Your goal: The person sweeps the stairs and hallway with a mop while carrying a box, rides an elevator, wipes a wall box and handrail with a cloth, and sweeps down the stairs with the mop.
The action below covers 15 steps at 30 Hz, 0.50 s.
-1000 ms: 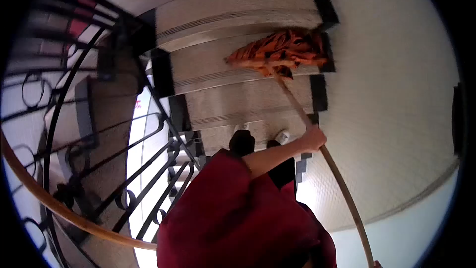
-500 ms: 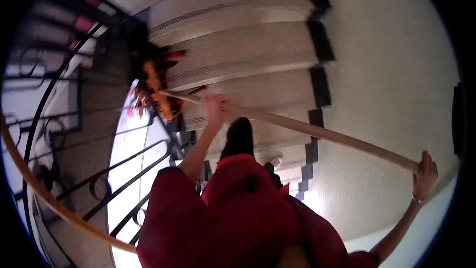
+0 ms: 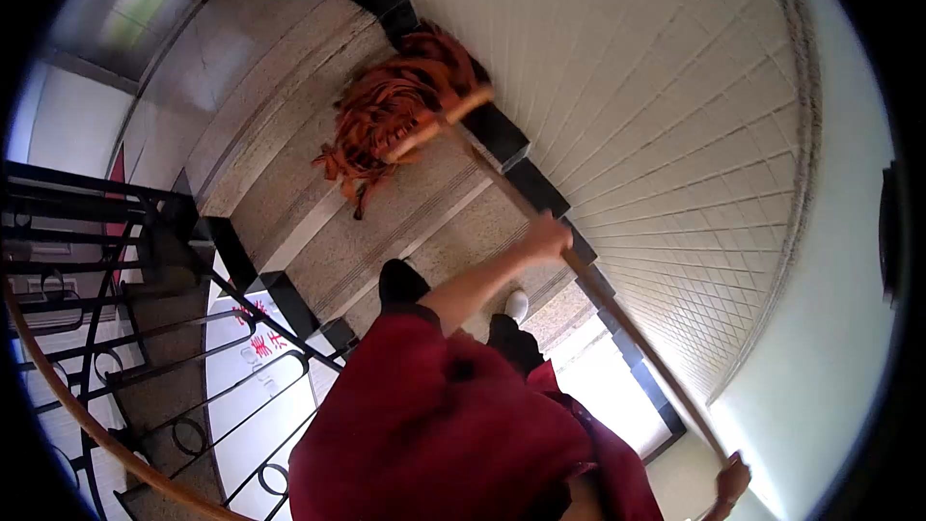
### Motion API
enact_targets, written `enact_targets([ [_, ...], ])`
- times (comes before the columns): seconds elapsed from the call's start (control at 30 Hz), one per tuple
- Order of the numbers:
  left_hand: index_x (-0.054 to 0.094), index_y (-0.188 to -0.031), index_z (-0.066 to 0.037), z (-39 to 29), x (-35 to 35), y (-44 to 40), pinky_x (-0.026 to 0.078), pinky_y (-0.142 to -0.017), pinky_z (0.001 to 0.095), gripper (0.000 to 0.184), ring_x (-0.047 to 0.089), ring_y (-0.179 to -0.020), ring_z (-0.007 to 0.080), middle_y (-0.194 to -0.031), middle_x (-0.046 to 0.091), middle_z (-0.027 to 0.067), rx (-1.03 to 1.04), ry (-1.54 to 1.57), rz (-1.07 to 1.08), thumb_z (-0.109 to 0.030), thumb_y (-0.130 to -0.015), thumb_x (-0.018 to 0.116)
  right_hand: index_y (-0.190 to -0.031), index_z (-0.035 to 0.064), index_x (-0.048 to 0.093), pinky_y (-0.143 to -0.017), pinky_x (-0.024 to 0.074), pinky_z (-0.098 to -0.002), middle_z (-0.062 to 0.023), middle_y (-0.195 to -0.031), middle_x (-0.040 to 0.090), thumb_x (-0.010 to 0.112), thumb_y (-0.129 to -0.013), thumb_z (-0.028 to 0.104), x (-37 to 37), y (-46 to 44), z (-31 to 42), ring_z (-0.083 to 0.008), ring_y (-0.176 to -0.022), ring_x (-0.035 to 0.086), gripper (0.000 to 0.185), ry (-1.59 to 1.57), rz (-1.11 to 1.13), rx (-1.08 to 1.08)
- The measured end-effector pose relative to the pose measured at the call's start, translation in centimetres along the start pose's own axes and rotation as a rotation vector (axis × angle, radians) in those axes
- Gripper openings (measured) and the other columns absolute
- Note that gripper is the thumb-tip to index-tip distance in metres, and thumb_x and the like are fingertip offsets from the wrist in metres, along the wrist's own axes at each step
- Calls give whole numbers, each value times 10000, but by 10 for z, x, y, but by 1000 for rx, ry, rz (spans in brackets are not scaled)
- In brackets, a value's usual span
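Note:
A mop (image 3: 381, 106) with orange and dark cloth strips rests on a stair step, its head up against the dark skirting by the right wall. Its long wooden handle (image 3: 641, 342) slants down toward the lower right. My left hand (image 3: 545, 237) is closed around the handle partway along. Near the handle's upper end, my right hand (image 3: 733, 479) is wrapped around it, low at the right of the view. Part of my right forearm is out of frame.
Stone steps (image 3: 328, 241) curve along the staircase. A black metal railing (image 3: 183, 347) with a wooden handrail (image 3: 92, 434) runs on the left. A tiled wall (image 3: 656, 135) stands to the right. My shoes (image 3: 517, 305) are on the steps below.
The mop head has swung across the step from the railing side to the wall side, its strips now spread. Both hands moved with the handle, which slants more steeply. The view has turned.

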<state>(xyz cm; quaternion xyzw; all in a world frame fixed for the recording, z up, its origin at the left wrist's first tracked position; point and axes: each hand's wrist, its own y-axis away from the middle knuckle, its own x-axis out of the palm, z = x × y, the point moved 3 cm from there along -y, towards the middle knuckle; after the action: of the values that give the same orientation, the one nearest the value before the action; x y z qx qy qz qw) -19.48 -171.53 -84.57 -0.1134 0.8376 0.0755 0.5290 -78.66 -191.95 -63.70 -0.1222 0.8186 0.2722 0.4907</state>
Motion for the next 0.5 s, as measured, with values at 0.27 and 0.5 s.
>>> enact_targets([
  [0.27, 609, -673, -84, -65, 41, 75, 461, -582, 381, 284, 588, -668, 269, -667, 592, 88, 283, -51, 457, -297, -496, 676, -828, 136, 611, -472, 460, -373, -99, -647, 593, 473, -697, 157, 169, 126, 14, -252, -550, 570, 191, -227, 603, -18],
  [0.5, 579, -610, -63, -38, -55, 73, 411, -488, 371, 280, 542, -559, 236, -548, 521, 78, 296, -33, 975, -321, -558, 674, -792, 106, 582, -489, 454, -385, -117, -621, 577, 481, -679, 132, 204, 98, 98, -276, -551, 561, 154, -433, 520, -37],
])
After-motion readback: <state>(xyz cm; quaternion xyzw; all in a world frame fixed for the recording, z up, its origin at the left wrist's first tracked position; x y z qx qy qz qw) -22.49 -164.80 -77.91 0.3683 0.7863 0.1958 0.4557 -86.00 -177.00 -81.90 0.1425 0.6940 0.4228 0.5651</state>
